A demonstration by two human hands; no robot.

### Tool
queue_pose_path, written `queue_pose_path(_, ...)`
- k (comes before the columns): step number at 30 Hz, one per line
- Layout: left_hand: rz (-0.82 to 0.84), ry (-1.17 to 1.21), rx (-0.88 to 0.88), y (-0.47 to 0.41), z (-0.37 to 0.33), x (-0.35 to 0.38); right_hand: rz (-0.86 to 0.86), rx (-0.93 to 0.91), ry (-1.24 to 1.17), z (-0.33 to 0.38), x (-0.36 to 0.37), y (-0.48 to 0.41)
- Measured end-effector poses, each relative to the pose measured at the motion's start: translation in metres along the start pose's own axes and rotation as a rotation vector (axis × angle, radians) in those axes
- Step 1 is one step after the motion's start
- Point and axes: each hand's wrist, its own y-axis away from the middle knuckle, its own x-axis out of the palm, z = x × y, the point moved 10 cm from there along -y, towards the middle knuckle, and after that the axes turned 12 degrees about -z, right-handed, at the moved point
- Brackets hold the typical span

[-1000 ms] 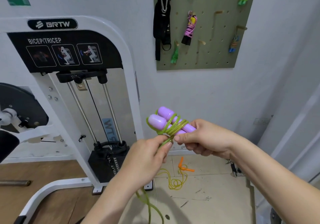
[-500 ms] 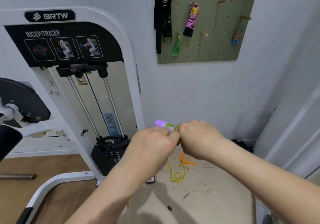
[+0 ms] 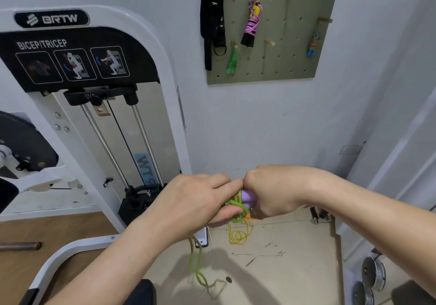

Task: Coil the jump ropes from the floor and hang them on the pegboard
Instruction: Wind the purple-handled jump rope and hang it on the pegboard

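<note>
A jump rope with purple handles (image 3: 247, 198) and a green cord sits between my two hands at chest height. My right hand (image 3: 276, 191) grips the handles from above, hiding most of them. My left hand (image 3: 200, 200) pinches the green cord wound round the handles. The cord's loose tail (image 3: 197, 264) hangs down to the floor. A second rope with yellow cord (image 3: 239, 235) and an orange handle lies on the floor below my hands. The olive pegboard (image 3: 290, 63) hangs on the wall above, with several coiled ropes on its pegs.
A white BRTW bicep/tricep machine (image 3: 99, 106) with a black weight stack (image 3: 139, 203) stands at the left. Black straps (image 3: 212, 16) hang at the pegboard's left edge. Metal weight plates (image 3: 372, 274) lie at the lower right beside a white door frame.
My hands have dropped lower and turned over the handles, which are now mostly covered. The wrapped purple handles were plainly visible one second ago.
</note>
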Motion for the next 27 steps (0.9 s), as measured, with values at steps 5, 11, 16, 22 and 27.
queue_pose_path(5,0.155,-0.235,0.091,0.001,-0.015,0.021,0.015,0.097,0.111,-0.011,0.021,-0.012)
queue_pose_path(11,0.280,-0.262,0.196,0.006,-0.037,0.038,0.047,0.165,0.177,-0.011,0.047,-0.013)
queue_pose_path(16,0.256,-0.025,0.136,-0.010,-0.016,0.027,-0.011,-0.081,0.286,0.025,0.058,0.003)
queue_pose_path(22,0.270,0.756,-0.368,-0.008,0.032,0.029,-0.167,-0.273,0.256,0.036,0.015,0.013)
queue_pose_path(27,0.318,1.285,-0.653,-0.001,0.038,0.057,-0.271,-0.310,0.130,0.037,-0.017,0.017)
